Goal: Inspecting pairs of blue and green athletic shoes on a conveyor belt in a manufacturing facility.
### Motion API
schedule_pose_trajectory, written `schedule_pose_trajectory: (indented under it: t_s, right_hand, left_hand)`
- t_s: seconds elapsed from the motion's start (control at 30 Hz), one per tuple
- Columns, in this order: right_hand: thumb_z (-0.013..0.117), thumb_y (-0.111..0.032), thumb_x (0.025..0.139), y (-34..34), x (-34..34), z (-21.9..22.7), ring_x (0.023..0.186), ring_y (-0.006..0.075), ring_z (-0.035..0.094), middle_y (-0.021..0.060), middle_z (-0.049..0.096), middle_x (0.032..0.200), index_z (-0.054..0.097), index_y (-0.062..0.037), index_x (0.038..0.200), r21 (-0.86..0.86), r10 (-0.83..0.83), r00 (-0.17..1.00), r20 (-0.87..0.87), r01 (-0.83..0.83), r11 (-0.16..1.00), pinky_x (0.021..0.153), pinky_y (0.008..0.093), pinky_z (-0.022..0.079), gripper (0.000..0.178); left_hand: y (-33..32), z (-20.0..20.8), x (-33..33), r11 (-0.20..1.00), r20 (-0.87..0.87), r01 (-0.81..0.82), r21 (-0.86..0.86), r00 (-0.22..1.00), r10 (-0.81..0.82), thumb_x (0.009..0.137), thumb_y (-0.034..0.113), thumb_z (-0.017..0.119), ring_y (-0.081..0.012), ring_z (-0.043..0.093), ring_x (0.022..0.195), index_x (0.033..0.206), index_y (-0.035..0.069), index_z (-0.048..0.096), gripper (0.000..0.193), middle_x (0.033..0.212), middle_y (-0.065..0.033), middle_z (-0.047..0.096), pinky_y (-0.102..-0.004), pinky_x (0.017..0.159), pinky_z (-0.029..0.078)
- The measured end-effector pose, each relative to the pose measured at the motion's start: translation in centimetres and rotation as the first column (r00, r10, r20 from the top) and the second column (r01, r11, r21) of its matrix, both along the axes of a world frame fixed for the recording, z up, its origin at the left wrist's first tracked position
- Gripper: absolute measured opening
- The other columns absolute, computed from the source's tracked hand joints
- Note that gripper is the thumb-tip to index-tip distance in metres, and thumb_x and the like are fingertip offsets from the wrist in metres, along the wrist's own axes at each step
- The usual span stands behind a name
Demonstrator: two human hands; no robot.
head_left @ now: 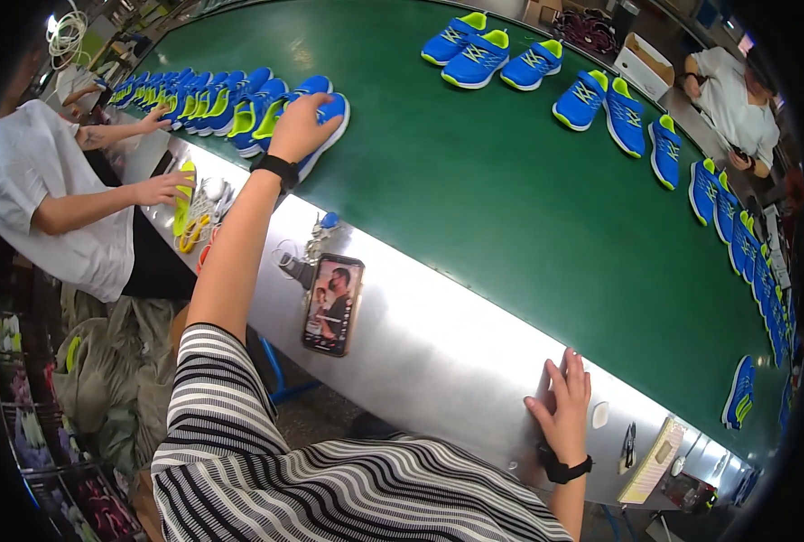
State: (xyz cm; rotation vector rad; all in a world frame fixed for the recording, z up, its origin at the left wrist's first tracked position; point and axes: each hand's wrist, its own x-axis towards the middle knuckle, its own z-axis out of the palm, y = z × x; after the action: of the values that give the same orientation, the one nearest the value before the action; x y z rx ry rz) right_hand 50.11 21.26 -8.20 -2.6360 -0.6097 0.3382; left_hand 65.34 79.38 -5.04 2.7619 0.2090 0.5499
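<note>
My left hand (302,131) reaches out to the near end of a row of shoes and grips a blue sneaker (334,122) from above; its fingertips are partly hidden. That sneaker lies on the green work surface (402,181), close against other blue sneakers (246,113) with lime-green linings. My right hand (566,406) lies on the metal ledge (456,334) with its fingers stretched out and nothing in them. Beside it is a small white oval piece (599,415). A phone (333,305) with a lit screen rests on the ledge between my arms, next to keys (320,235).
At the left, a person in white (59,190) has one hand by the sneakers and the other on a yellow insole (183,200). Several blue sneakers (580,99) line the far and right side. Another person (736,104) sits across, near a white box (644,65). A yellowish pad (652,461) lies right.
</note>
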Motion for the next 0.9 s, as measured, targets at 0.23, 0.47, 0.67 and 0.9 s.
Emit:
schedule_pose_trajectory:
  t_s: [0.23, 0.47, 0.67, 0.9]
  right_hand:
    - [0.074, -0.033, 0.075, 0.1, -0.6, -1.1, 0.144, 0.0347, 0.019, 0.0159, 0.024, 0.155, 0.048, -0.0107, 0.136, 0.002, -0.04, 0.999, -0.035, 0.04, 0.999, 0.115, 0.0519, 0.01, 0.07]
    - [0.073, -0.031, 0.076, 0.6, -0.4, -1.6, 0.145, 0.0331, 0.017, 0.014, 0.023, 0.156, 0.046, -0.0107, 0.139, -0.029, -0.076, 0.996, -0.043, 0.075, 0.997, 0.116, 0.0507, 0.008, 0.071]
    - [0.072, -0.033, 0.076, 0.8, -0.4, -1.3, 0.145, 0.0321, 0.019, 0.0138, 0.025, 0.155, 0.047, -0.01, 0.138, -0.032, -0.062, 0.998, 0.001, 0.062, 0.998, 0.116, 0.0497, 0.009, 0.07]
    - [0.07, -0.034, 0.079, 1.0, -0.8, -0.9, 0.142, 0.0333, 0.026, 0.0152, 0.031, 0.153, 0.045, -0.011, 0.14, -0.031, -0.048, 0.998, 0.044, 0.049, 0.998, 0.115, 0.0467, 0.018, 0.07]
  left_hand:
    - [6.3, -2.1, -2.0, 0.935, -0.393, -0.261, 0.241, 0.855, 0.34, 0.066, 0.06, 0.076, -0.0333, 0.053, 0.121, 0.136, 0.002, 0.043, 0.097, 0.13, -0.0218, 0.055, -0.0402, 0.101, 0.041]
    - [6.1, -2.5, -0.4, 0.937, -0.445, -0.203, 0.284, 0.838, 0.317, 0.057, 0.072, 0.074, -0.0361, 0.062, 0.108, 0.137, -0.004, 0.038, 0.115, 0.118, -0.024, 0.062, -0.0402, 0.093, 0.048]
    - [5.8, -3.9, -1.4, 0.91, -0.253, -0.231, 0.344, 0.911, 0.326, 0.057, 0.074, 0.071, -0.0322, 0.064, 0.106, 0.135, -0.001, 0.038, 0.114, 0.11, -0.0193, 0.067, -0.0404, 0.093, 0.045]
    - [-6.9, 2.1, -5.9, 0.981, -0.126, -0.193, -0.034, 0.974, 0.188, 0.057, 0.073, 0.072, -0.0365, 0.068, 0.088, 0.123, -0.004, 0.047, 0.105, 0.092, -0.0197, 0.069, -0.0411, 0.08, 0.053]
